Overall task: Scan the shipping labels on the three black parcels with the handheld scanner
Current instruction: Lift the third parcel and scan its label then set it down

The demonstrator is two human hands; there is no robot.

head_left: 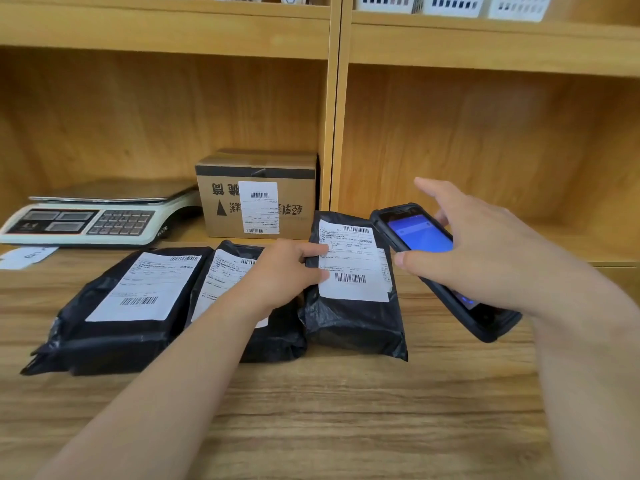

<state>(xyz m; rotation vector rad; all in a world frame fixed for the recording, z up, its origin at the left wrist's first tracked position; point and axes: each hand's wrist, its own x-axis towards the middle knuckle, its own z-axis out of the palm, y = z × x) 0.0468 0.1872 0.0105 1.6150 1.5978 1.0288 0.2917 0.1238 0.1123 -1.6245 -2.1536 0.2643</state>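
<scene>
Three black parcels with white shipping labels lie side by side on the wooden table. The left parcel (114,317) lies flat. The middle parcel (273,330) is partly hidden under my left forearm. My left hand (287,271) grips the left edge of the right parcel (353,317), whose far end is tilted up, its label (353,265) facing me. My right hand (485,251) holds the black handheld scanner (419,233) just right of that parcel, its blue screen lit and its top end pointing away from me. My index finger is raised.
A cardboard box (258,195) with its own label stands behind the parcels in the shelf bay. A weighing scale (93,216) sits at the back left, paper slips (24,256) beside it. White baskets (450,5) stand on the upper shelf.
</scene>
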